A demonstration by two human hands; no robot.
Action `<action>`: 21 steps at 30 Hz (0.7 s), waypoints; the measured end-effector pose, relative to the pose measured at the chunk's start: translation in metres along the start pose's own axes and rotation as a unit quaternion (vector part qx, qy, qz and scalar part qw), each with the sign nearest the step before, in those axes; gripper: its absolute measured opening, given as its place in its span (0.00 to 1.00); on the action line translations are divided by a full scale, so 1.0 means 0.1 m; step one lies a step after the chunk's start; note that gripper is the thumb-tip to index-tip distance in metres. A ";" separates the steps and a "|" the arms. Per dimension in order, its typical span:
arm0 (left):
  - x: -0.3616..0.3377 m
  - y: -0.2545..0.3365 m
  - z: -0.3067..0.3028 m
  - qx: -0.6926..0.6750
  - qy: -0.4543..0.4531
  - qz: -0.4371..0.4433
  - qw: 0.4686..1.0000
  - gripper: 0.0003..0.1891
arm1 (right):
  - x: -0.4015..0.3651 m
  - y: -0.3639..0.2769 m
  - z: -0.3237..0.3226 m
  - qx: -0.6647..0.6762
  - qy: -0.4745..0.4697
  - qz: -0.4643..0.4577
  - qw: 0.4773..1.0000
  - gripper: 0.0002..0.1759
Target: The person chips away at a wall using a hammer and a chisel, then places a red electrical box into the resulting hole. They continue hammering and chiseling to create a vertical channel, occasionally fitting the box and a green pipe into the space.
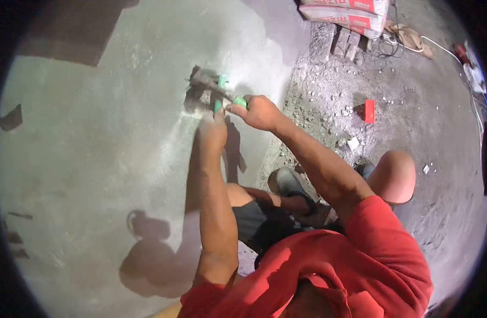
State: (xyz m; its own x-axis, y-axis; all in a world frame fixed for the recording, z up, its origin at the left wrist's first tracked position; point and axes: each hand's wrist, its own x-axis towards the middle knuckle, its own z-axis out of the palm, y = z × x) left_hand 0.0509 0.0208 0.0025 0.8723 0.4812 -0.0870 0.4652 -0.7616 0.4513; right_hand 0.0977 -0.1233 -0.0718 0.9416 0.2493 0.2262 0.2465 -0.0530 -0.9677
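Note:
My right hand (260, 112) is closed round the green grip of a dark-shafted hammer (217, 87), whose head lies toward the wall. Just left of it, my left hand (214, 130) is slightly blurred, its fingers closed at the lower end of a green rod-like piece (218, 105). The shaft crosses in front of that green piece, and more green shows above it. Behind both tools is a dark, rough-edged recess (193, 100) in the smooth grey wall (121, 132). The recess is partly covered by the hammer and shadow, so its inside cannot be made out.
Rubble and dust (323, 100) cover the floor along the wall. A red rectangular box (369, 111) lies there. Cement bags (349, 13) sit at the top on wooden pieces (347, 42). A white cable (450, 55) runs down the right. My boot (290, 181) is near the wall.

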 end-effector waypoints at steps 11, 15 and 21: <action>-0.26 0.03 0.03 -0.092 0.019 0.044 0.995 0.19 | -0.22 -0.16 -0.65 0.345 0.149 0.119 0.919 0.24; -0.15 -0.01 -0.07 -0.079 0.052 0.071 0.993 0.19 | -0.21 -0.11 -0.68 0.334 0.137 0.121 0.925 0.23; -0.18 0.11 -0.13 0.014 0.073 0.105 0.992 0.24 | -0.25 -0.11 -0.57 0.327 0.109 0.099 0.934 0.22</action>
State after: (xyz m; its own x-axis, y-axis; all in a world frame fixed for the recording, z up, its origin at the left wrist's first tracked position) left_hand 0.0386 0.0093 0.0208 0.9205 0.3660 0.1369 0.2804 -0.8626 0.4211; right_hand 0.0843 -0.1839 -0.0606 0.9957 0.0916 -0.0154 -0.0628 0.5419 -0.8381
